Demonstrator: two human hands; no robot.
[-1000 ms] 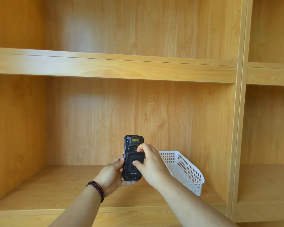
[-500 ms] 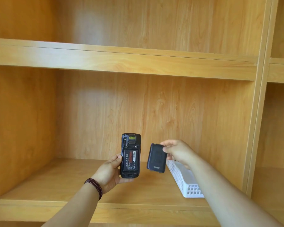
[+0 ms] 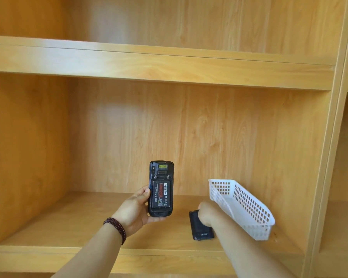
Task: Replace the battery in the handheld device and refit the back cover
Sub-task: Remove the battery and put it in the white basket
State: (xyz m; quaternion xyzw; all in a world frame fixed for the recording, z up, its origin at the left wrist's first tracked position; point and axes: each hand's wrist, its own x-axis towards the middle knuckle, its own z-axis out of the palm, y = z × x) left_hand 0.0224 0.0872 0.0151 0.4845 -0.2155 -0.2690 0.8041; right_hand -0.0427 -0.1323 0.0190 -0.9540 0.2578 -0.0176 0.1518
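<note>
While the left hand point(image 3: 136, 212) grips the device point(image 3: 161, 188), battery point(image 3: 161, 194) exposed, the right hand point(image 3: 206, 215) rests on the cover point(image 3: 201, 230) on the shelf point(image 3: 68, 227), grip unclear; next, extract the battery.

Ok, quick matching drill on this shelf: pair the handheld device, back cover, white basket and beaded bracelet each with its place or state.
Things:
1. handheld device
2. back cover
3. white basket
4. beaded bracelet

Places or states:
A. on the shelf board at the right, tilted
B. on the left wrist
C. held upright in the left hand, battery exposed
D. down on the shelf board under the right hand

Pairs: 1-C, 2-D, 3-A, 4-B
</note>
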